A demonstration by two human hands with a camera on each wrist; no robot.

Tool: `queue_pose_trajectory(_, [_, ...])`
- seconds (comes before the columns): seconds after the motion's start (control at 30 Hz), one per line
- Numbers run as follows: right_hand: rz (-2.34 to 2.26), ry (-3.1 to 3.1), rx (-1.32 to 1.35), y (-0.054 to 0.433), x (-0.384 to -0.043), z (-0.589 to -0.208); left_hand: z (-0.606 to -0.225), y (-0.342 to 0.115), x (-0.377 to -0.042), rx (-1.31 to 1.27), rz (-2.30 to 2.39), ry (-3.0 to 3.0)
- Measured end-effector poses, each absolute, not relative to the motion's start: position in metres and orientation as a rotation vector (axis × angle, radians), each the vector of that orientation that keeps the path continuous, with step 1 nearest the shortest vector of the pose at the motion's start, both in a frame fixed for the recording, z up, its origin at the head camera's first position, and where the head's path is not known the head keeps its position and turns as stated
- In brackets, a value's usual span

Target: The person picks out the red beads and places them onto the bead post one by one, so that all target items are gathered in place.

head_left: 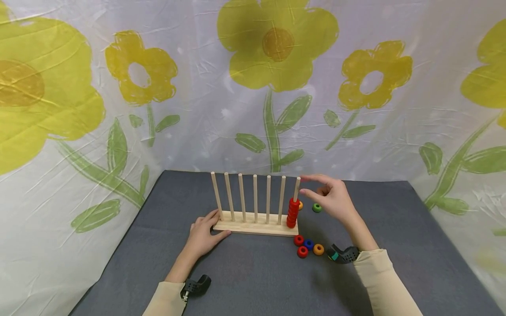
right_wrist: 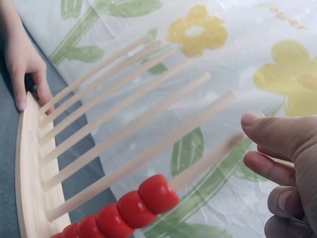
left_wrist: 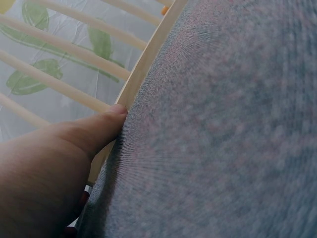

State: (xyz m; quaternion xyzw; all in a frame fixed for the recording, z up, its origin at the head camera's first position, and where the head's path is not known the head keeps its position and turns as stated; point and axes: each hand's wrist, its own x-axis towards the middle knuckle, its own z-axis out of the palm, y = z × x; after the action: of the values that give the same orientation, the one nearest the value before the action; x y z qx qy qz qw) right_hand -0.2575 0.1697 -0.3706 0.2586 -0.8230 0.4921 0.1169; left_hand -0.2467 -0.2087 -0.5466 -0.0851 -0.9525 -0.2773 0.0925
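A wooden peg stand (head_left: 253,224) has a row of several upright pegs on a flat base. Several red beads (head_left: 293,213) are stacked on its rightmost peg, and the upper part of that peg is bare. My left hand (head_left: 201,236) holds the left end of the base, thumb along the front edge and fingers behind it. Beside the top of the rightmost peg is my right hand (head_left: 331,195), thumb and index finger apart with no bead between them. In the right wrist view the red beads (right_wrist: 158,194) sit below the right fingertips.
Loose beads lie in front of the stand's right end: a red bead (head_left: 302,251), another red one, a blue bead (head_left: 309,244) and an orange bead (head_left: 318,249). Behind are a green bead (head_left: 316,207) and a partly hidden orange one. A flowered curtain (head_left: 197,131) borders the dark tablecloth (head_left: 245,281).
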Motion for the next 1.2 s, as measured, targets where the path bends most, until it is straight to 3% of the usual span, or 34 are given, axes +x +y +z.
queue_pose_trajectory(0.33, [1.446,-2.407,0.679,0.199,-0.271,-0.419,-0.548,-0.207,-0.247,-0.268,-0.818,-2.811])
queue_pose_trajectory(1.2, [1.576,-2.531,0.412,0.241,-0.248,-0.519,-0.550,-0.210,-0.247,-0.292,-0.811,-2.787])
